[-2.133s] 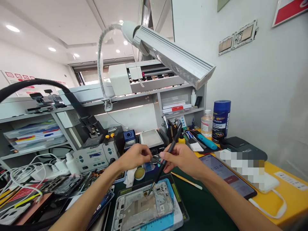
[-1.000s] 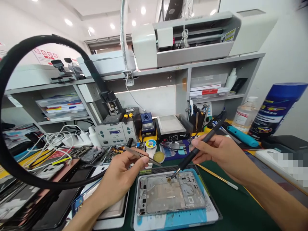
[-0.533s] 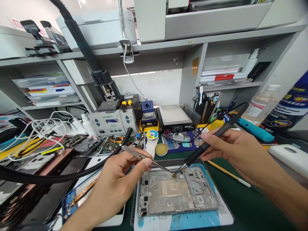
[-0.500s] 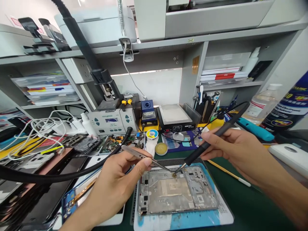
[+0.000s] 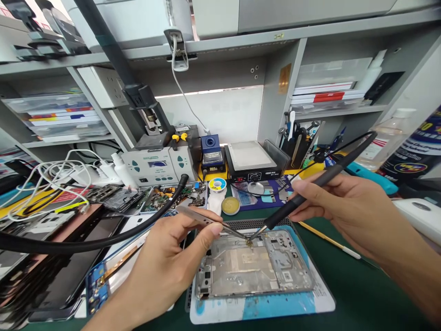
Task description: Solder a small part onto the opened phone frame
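My left hand point(image 5: 186, 246) is closed in a pinch around metal tweezers point(image 5: 201, 218), their tips angled down to the right. In my right hand point(image 5: 330, 202) is a black soldering iron point(image 5: 292, 207), held like a pen and slanting down to the left. Both tools meet at a small brownish part point(image 5: 248, 242) near the far edge of a grey metal phone frame point(image 5: 248, 271). Whether the tweezers grip that part, I cannot tell. The frame lies flat on a blue and white mat point(image 5: 285, 310).
Behind the frame are a tin of yellowish paste point(image 5: 230, 205) and a solder spool point(image 5: 217, 185). A hot plate point(image 5: 253, 158) and a soldering station point(image 5: 155, 165) stand farther back. A thick black hose point(image 5: 138, 236) crosses the left side above phone parts. A cotton swab point(image 5: 330, 239) lies right.
The tweezers' tips have moved right and now meet the iron's tip at the small part. The camera view has shifted slightly, with the shelf sitting higher in the picture.
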A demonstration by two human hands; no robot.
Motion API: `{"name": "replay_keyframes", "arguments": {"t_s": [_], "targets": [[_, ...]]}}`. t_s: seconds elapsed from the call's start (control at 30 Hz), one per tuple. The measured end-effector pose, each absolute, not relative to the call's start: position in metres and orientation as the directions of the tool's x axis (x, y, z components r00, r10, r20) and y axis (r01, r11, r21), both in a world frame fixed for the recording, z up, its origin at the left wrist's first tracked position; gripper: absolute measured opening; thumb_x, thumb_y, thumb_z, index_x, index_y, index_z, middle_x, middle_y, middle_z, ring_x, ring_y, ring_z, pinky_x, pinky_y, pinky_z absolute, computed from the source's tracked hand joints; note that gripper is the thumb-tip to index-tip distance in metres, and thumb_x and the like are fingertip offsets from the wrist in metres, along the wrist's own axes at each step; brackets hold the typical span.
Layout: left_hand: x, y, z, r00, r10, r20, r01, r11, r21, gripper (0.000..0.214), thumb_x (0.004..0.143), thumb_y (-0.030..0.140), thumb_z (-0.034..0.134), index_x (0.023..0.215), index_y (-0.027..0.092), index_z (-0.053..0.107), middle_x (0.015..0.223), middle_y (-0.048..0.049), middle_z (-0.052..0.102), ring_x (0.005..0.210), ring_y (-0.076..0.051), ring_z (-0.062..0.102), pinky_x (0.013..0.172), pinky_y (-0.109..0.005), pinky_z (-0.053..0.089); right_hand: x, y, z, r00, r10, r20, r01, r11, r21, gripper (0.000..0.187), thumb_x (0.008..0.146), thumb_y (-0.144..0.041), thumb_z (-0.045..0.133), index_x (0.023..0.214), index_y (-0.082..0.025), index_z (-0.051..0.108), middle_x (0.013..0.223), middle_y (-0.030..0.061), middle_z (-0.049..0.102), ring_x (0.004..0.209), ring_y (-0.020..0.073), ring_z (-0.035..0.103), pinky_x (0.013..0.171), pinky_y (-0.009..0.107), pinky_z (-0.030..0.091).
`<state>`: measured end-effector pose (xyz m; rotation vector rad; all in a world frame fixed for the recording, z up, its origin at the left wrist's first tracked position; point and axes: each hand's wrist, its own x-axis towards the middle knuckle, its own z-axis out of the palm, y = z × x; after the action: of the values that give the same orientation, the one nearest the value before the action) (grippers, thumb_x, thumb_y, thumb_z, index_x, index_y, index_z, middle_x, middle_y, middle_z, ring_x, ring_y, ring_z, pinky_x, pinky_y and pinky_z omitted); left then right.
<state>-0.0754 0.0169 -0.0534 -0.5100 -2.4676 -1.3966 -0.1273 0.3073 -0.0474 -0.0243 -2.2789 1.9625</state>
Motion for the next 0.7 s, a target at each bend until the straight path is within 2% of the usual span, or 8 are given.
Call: {"name": "replay_keyframes", "arguments": {"t_s": [0.1, 0.3, 0.7], "targets": [[-0.075, 0.018, -0.054, -0.902, 0.169, 0.397, 0.426, 0.495, 0.757, 0.009, 0.096, 0.028, 0.066, 0.093, 0.031, 0.074, 0.097, 0.0072, 0.078, 0.086, -0.014, 0.072, 0.074, -0.021, 0.054, -0.124, 0.306, -0.045, -0.99, 0.091, 0.112, -0.092, 0.197, -0.976, 0.039, 0.075, -0.053, 0.087, 0.088, -0.018, 0.08, 0.086, 0.0101, 0.084, 0.071, 0.0308, 0.082, 0.068, 0.037, 0.073], [-0.072, 0.019, -0.053, -0.898, 0.155, 0.412, 0.424, 0.553, 0.717, 0.008, 0.095, 0.027, 0.067, 0.095, 0.029, 0.075, 0.095, 0.0063, 0.078, 0.08, -0.013, 0.071, 0.07, -0.019, 0.053, -0.118, 0.299, -0.037, -0.975, 0.12, 0.186, -0.153, 0.244, -0.958, 0.035, 0.075, -0.052, 0.088, 0.077, -0.018, 0.079, 0.069, 0.0058, 0.082, 0.056, 0.0261, 0.08, 0.054, 0.025, 0.07], [-0.071, 0.021, -0.056, -0.894, 0.172, 0.415, 0.438, 0.531, 0.725, 0.014, 0.095, 0.021, 0.067, 0.092, 0.033, 0.073, 0.098, 0.0121, 0.078, 0.087, -0.008, 0.072, 0.073, -0.011, 0.053, -0.119, 0.296, -0.036, -0.964, 0.122, 0.235, -0.204, 0.222, -0.953, 0.033, 0.072, -0.052, 0.089, 0.07, -0.021, 0.078, 0.061, 0.0021, 0.08, 0.05, 0.0244, 0.079, 0.049, 0.02, 0.067]]}}
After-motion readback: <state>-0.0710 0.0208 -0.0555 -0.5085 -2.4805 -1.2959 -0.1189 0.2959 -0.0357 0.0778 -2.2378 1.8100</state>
